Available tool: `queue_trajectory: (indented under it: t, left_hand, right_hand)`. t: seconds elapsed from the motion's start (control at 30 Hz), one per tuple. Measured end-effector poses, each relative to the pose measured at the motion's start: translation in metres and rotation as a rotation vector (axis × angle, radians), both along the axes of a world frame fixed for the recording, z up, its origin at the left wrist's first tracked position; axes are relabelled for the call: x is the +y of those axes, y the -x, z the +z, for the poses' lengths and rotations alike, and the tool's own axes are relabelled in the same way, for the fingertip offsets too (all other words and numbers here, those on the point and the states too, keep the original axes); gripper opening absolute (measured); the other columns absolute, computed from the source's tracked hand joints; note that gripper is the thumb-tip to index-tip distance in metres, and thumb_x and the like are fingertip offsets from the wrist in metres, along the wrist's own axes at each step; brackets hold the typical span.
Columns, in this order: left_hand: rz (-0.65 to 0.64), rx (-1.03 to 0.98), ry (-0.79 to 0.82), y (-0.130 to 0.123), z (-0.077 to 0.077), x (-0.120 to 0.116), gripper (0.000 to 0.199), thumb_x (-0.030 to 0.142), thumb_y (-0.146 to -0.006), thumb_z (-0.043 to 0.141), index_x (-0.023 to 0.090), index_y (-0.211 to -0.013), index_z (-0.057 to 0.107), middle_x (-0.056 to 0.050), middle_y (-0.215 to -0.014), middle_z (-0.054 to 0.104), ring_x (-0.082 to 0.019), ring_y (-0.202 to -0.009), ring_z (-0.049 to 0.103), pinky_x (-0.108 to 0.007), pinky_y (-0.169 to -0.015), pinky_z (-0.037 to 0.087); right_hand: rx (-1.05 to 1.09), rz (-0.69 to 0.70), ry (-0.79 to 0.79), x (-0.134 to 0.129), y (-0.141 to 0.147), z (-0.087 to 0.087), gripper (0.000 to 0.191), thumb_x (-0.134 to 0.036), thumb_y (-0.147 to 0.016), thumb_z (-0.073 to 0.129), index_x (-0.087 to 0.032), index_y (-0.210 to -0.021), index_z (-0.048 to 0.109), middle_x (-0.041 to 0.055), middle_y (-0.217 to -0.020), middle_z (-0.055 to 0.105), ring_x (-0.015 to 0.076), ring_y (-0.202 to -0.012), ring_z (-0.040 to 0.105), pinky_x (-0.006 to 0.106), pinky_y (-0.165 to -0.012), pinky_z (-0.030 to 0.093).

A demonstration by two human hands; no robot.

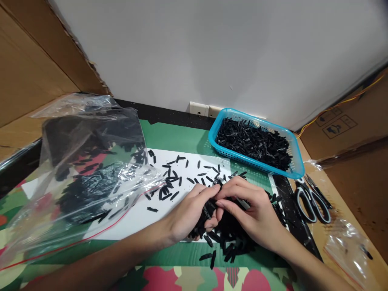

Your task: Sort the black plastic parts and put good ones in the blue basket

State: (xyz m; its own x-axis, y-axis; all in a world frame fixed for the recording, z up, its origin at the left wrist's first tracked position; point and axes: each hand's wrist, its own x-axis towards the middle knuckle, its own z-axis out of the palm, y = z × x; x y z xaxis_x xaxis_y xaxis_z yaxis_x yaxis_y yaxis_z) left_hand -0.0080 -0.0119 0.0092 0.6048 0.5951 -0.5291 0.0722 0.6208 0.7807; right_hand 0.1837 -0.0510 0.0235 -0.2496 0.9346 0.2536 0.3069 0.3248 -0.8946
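Above a heap of small, elongated black pieces [235, 232], my two hands meet fingertip to fingertip. My left hand [195, 208] is closed, its fingers curled round several black pieces. Thumb and index finger of my right hand [253, 208] pinch at a small black piece beside the left thumb; the fingers partly hide it. More such pieces lie scattered over the white paper [135, 216] on a green mat [178, 135]. Behind my right hand stands a blue plastic basket [257, 161] holding many of the same pieces.
A large clear zip bag [93, 194] with black pieces inside covers the left side. Scissors [313, 202] lie at the right, near a small clear bag [348, 250]. Cardboard [354, 133] flanks the table; a wall with sockets [199, 109] stands behind.
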Motion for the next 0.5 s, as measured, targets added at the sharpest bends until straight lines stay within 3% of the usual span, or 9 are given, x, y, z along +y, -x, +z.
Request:
queue_trajectory:
  t: [0.2,0.4,0.5]
  left_hand:
    - [-0.014,-0.134,0.177,0.001,0.013,0.006,0.048,0.059,-0.095,0.06,0.018,-0.069,0.06,0.006,-0.047,0.039,-0.009,-0.039,0.029,-0.018,-0.032,0.023]
    - [0.054,-0.234,0.152,0.003,0.014,0.007,0.039,0.046,-0.098,0.059,0.018,-0.07,0.062,0.005,-0.048,0.039,-0.009,-0.042,0.027,-0.016,-0.032,0.024]
    - [0.064,-0.237,0.141,0.002,0.014,0.007,0.038,0.043,-0.098,0.059,0.018,-0.07,0.061,0.006,-0.049,0.039,-0.008,-0.041,0.025,-0.015,-0.032,0.022]
  right_hand:
    - [0.123,-0.121,0.09,0.002,-0.002,0.001,0.011,-0.029,-0.101,0.073,-0.022,-0.097,0.081,0.0048,-0.09,0.075,0.0188,-0.082,0.067,0.031,-0.073,0.053]
    - [0.353,-0.122,0.317,0.007,-0.002,-0.005,0.021,-0.04,-0.095,0.08,-0.019,-0.093,0.079,0.0033,-0.084,0.071,0.0125,-0.064,0.061,0.023,-0.052,0.051]
    - [0.399,-0.117,0.379,0.007,-0.001,-0.005,0.024,-0.042,-0.092,0.083,-0.018,-0.094,0.078,0.0012,-0.076,0.07,0.0114,-0.059,0.061,0.022,-0.052,0.053]
